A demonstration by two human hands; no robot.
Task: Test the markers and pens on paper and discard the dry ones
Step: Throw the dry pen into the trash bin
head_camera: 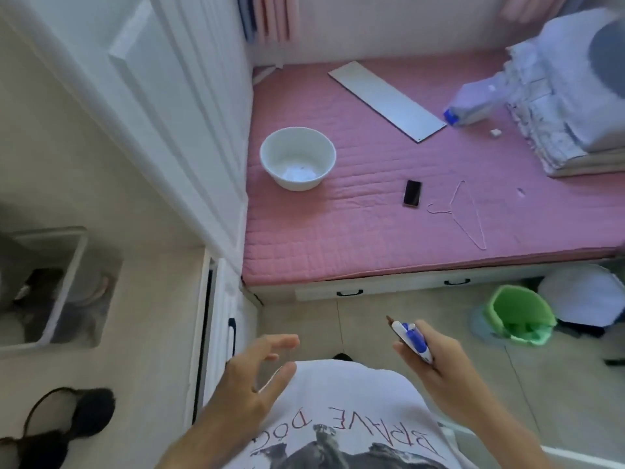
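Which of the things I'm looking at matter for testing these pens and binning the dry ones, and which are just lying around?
For the job:
- blue and white pens, gripped in the right hand
- green bin on the floor, for the dry ones
- left hand, open and holding nothing

Just lying about, on the pink mattress:
- white bowl
- phone
- wire hanger
- white board

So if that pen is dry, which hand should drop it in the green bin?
The right hand, most likely. It already grips the blue and white pen, and the green bin stands on the floor on that same side. The left hand is open, holds nothing, and is farther from the bin.
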